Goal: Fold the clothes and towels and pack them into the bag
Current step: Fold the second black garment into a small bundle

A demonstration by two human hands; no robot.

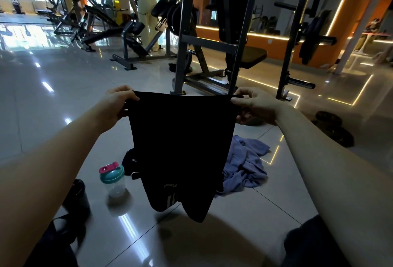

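Note:
A pair of black shorts (pixel 180 147) hangs in the air in front of me, waistband stretched flat between my hands. My left hand (pixel 114 105) pinches the left end of the waistband and my right hand (pixel 253 105) pinches the right end. The legs dangle just above the tiled floor. Behind the shorts a crumpled blue-purple towel or garment (pixel 244 164) lies on the floor. A small black item with a white logo (pixel 130 165) lies left of it, partly hidden by the shorts. A dark bag (pixel 53 243) sits at the bottom left, mostly behind my left arm.
A clear shaker bottle with a teal and pink lid (pixel 113 179) stands on the floor left of the shorts, a black cup (pixel 77 194) beside it. A grey rack frame (pixel 212 43) stands ahead. Weight plates (pixel 333 128) lie at the right. A person stands far back.

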